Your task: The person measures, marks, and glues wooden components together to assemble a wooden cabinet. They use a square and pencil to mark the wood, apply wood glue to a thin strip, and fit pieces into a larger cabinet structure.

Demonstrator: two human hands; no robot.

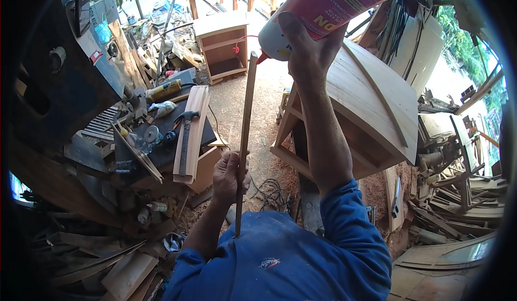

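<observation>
A floor (269,123) strewn with shavings is being shown ahead of and around the left hand (231,177). Below and right of the right hand (309,53), a large pale wooden cabinet (353,88) is being partly covered from view by the forearm, and a long thin batten (379,93) is being borne on its upper panel. Beyond the left hand, a smaller open-fronted cabinet (223,36) is being seen standing on the floor. To the left of the left hand, a pale board (197,99) is being kept lying lengthwise. A long slim wooden strip (246,123) is being gripped by the left hand, its fingers being curled closed around the lower part; the strip is being held nearly upright, its top being raised to the left of the right hand. A red-and-white bottle (334,2) is being clasped by the right hand, its thumb and fingers being wrapped about the body, and is being tipped nozzle-down. A hammer (184,144) is being supported on the board, left of the left hand. The red nozzle (262,58) is being aimed at the strip's upper end; whether contact is being made cannot be told.
</observation>
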